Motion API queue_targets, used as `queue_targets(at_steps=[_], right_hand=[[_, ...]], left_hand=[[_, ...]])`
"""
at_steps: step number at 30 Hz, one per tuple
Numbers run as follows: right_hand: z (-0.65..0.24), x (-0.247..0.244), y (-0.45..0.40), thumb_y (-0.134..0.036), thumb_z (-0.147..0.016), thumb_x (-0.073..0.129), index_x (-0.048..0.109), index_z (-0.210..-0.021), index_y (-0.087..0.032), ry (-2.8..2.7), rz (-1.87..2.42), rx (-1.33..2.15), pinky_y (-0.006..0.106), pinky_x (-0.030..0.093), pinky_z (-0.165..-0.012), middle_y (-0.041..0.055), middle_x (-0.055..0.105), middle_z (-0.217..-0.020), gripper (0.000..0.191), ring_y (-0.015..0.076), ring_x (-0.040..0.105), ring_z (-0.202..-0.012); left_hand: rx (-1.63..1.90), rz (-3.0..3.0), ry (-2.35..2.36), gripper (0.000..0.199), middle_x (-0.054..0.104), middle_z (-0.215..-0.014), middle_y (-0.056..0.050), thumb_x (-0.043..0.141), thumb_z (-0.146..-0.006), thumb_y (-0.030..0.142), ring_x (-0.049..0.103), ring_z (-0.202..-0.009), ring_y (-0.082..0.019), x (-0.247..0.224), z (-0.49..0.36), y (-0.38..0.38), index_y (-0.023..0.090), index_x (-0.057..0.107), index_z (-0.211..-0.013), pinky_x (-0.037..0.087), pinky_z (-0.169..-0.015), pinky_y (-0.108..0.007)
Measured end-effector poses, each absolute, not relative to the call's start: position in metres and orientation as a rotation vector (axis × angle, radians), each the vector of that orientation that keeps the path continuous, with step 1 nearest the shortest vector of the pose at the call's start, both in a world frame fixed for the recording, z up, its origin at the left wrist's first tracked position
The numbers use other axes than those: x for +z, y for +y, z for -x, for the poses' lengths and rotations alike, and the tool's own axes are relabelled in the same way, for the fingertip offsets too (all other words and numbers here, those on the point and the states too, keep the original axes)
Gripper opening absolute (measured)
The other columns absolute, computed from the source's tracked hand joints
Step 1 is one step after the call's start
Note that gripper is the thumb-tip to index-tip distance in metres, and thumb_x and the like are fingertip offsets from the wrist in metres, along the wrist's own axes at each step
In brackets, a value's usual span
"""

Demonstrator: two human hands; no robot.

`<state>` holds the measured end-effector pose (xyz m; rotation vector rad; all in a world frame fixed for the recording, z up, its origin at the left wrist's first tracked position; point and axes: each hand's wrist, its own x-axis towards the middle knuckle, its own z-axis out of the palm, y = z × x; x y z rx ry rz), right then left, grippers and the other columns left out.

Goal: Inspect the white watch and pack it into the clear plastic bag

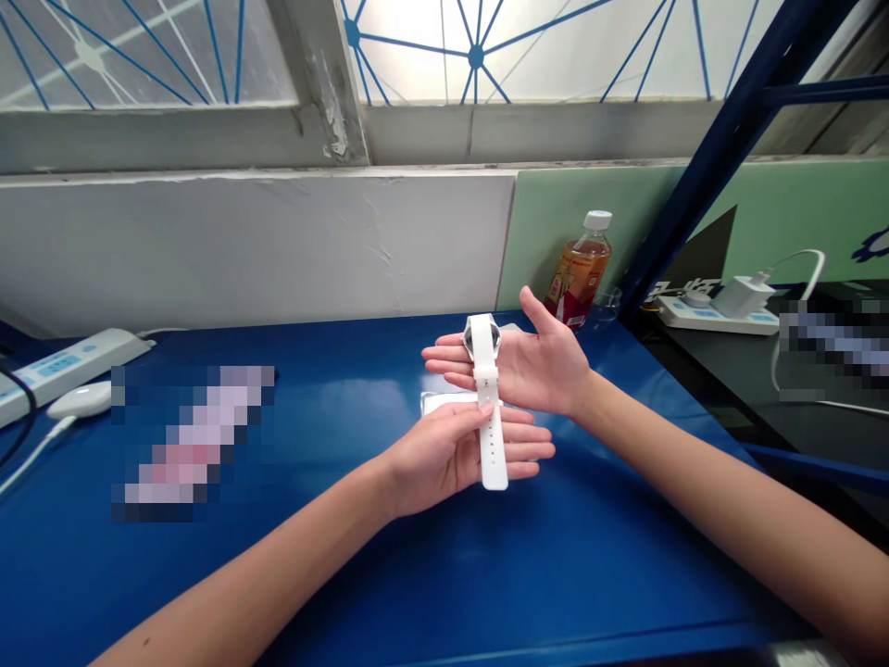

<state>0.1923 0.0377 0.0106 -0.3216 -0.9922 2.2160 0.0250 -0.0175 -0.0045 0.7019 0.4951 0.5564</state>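
A white-strapped wristwatch (493, 440) lies across both palms, its round case at the far end and the holed strap end toward me. My left hand (451, 454) is palm up, with its thumb pressing the strap down against the fingers. Just beyond it, my right hand (534, 366) is spread flat with the thumb lifted away, and the watch case rests by its fingers. The strap covers much of the case, so its face is mostly hidden. Under the hands, a white flat object (434, 401) on the blue table (333, 574) shows only in part.
A drink bottle (580, 269) stands at the back by a small clear cup (607, 304). On the left are a power strip (76, 366), a white charger with its cable (80, 400) and a blurred-out flat item (198, 435). A blue metal post (729, 139) rises at right, beside another power strip (694, 315).
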Motion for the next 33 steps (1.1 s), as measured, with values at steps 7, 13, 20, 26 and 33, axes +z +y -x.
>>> queue_targets(at_steps=[7,13,20,26,33], right_hand=[[-0.1928,0.0077,0.0388,-0.073,-0.092,0.02,0.046,-0.133,0.004,-0.944,0.316,2.21,0.046,0.026,-0.117,0.0288,0.054,-0.138,0.091,0.0328,0.055,-0.128],[-0.194,0.0082,0.0393,-0.073,-0.092,0.012,0.043,-0.136,0.004,-0.94,0.317,2.226,0.048,0.026,-0.116,0.0284,0.051,-0.141,0.094,0.0338,0.054,-0.128],[-0.1943,0.0079,0.0389,-0.075,-0.09,0.014,0.046,-0.137,-0.002,-0.983,0.325,2.237,0.049,0.027,-0.115,0.0234,0.052,-0.142,0.092,0.0332,0.054,-0.128],[-0.1938,0.0085,0.0386,-0.07,-0.093,0.014,0.048,-0.135,-0.004,-0.991,0.332,2.238,0.048,0.029,-0.115,0.0218,0.056,-0.14,0.086,0.0322,0.055,-0.127],[-0.1936,0.0108,0.0378,-0.063,-0.095,0.018,0.051,-0.131,-0.002,-0.982,0.303,2.285,0.05,0.032,-0.112,0.0225,0.061,-0.132,0.078,0.0334,0.059,-0.122]], left_hand=[[0.561,-0.658,0.485,0.04,0.064,-0.121,-0.03,0.034,-0.105,0.021,0.067,-0.112,-0.035,-0.0043,-0.0241,-0.0165,-0.005,0.064,-0.114,0.047,-0.101,-0.048],[0.565,-0.664,0.535,0.04,0.066,-0.12,-0.029,0.032,-0.105,0.021,0.068,-0.109,-0.033,-0.0035,-0.026,-0.0171,-0.003,0.063,-0.114,0.05,-0.098,-0.045],[0.574,-0.682,0.539,0.036,0.067,-0.119,-0.028,0.035,-0.104,0.017,0.068,-0.109,-0.032,-0.004,-0.027,-0.0163,-0.002,0.063,-0.114,0.05,-0.098,-0.045],[0.572,-0.675,0.56,0.034,0.068,-0.117,-0.028,0.036,-0.102,0.015,0.069,-0.107,-0.032,-0.0021,-0.0277,-0.0176,-0.003,0.064,-0.112,0.051,-0.095,-0.043],[0.549,-0.659,0.575,0.037,0.07,-0.114,-0.026,0.033,-0.099,0.013,0.07,-0.106,-0.03,-0.0016,-0.0287,-0.0174,-0.002,0.065,-0.11,0.05,-0.095,-0.043]])
